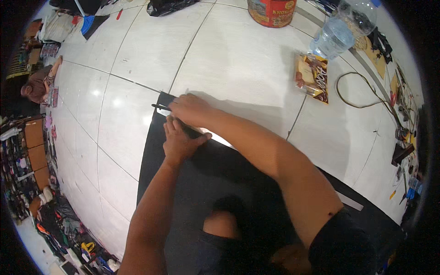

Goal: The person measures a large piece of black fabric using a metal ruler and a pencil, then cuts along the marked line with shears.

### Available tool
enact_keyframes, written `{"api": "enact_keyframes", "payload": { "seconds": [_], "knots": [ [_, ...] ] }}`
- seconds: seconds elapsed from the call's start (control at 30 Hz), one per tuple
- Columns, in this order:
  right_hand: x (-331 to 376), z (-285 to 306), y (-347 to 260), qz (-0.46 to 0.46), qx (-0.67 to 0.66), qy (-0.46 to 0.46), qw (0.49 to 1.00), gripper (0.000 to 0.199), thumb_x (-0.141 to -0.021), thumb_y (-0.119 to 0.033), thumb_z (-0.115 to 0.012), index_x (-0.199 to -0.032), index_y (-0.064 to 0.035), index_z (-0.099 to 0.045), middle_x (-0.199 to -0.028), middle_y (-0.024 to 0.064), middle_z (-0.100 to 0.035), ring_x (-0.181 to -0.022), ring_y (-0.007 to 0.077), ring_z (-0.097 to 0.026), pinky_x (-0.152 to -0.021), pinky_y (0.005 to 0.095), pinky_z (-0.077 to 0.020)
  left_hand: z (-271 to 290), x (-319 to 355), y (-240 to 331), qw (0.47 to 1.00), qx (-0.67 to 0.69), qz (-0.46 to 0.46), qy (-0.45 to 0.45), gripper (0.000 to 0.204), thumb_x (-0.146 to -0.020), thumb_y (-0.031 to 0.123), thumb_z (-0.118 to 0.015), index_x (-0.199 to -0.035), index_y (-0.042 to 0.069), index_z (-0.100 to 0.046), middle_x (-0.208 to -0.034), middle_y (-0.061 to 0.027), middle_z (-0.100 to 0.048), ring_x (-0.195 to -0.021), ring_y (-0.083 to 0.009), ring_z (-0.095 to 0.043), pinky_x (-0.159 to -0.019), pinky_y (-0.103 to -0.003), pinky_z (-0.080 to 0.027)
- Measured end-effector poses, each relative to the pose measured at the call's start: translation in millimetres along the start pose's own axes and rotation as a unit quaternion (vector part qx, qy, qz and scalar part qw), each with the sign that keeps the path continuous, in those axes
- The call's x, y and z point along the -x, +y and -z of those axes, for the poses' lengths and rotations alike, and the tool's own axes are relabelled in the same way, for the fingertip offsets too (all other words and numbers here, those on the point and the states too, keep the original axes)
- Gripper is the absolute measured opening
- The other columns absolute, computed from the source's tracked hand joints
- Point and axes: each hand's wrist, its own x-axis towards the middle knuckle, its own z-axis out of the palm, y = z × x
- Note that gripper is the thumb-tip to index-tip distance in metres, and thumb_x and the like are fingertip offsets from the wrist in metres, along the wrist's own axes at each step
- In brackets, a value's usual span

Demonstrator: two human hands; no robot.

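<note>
A large sheet of black material (220, 178) lies over the floor under me, narrowing to a corner at the far left. Along its far edge runs a long pale ruler (350, 201), partly hidden by my right arm. My left hand (181, 143) presses down on the ruler near that corner, fingers stretched and thumb spread. Just beyond it, my right hand (190, 110) is closed around a slim black pen-like tool (160, 107). The tool's end sticks out to the left, across the strip by the corner; its exact kind is hard to make out.
White floor tiles (238, 59) surround the sheet. A snack packet (312, 77), a large clear bottle (339, 34), a red tin (272, 11) and a looped cable (362, 87) lie far right. A broom (91, 25) and another person (39, 87) are far left.
</note>
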Motion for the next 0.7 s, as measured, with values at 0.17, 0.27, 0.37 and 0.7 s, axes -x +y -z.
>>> {"api": "enact_keyframes", "payload": {
  "seconds": [0.17,0.27,0.37,0.7],
  "knots": [
    [-34,-20,2,0.013,-0.010,0.040,0.999,0.019,-0.080,-0.020,-0.059,-0.097,-0.0117,-0.065,-0.096,0.0039,-0.065,-0.098,0.0247,-0.059,-0.086,0.0369,-0.0458,2,-2,3,0.998,-0.006,0.037,-0.045,0.119,-0.058,0.064,-0.077,-0.139,-0.005,-0.024,-0.148,-0.0230,-0.022,-0.137,-0.0373,-0.025,-0.101,-0.049,-0.041],
    [-20,-5,4,0.010,0.033,0.009,0.999,0.017,-0.080,-0.021,-0.059,-0.094,-0.0138,-0.064,-0.096,0.0010,-0.064,-0.096,0.0213,-0.057,-0.085,0.0360,-0.0445,4,0,11,0.999,-0.006,0.031,-0.033,0.120,-0.059,0.064,-0.077,-0.141,-0.005,-0.022,-0.150,-0.0232,-0.018,-0.139,-0.0370,-0.020,-0.103,-0.048,-0.039],
    [35,23,2,0.061,0.064,-0.069,0.994,0.014,-0.081,-0.022,-0.059,-0.091,-0.0130,-0.064,-0.093,0.0027,-0.063,-0.095,0.0224,-0.058,-0.085,0.0391,-0.0435,6,2,6,0.999,0.001,0.023,-0.043,0.118,-0.060,0.063,-0.076,-0.140,-0.005,-0.023,-0.150,-0.0237,-0.017,-0.139,-0.0372,-0.021,-0.103,-0.049,-0.038],
    [451,192,-69,-0.251,0.046,-0.129,0.958,0.027,-0.082,-0.008,-0.059,-0.108,-0.0100,-0.059,-0.104,0.0075,-0.061,-0.099,0.0265,-0.056,-0.087,0.0391,-0.0423,-3,3,-3,0.999,-0.004,0.027,-0.037,0.121,-0.061,0.065,-0.075,-0.141,-0.006,-0.019,-0.149,-0.0242,-0.018,-0.138,-0.0370,-0.022,-0.106,-0.052,-0.032]
  ]
}}
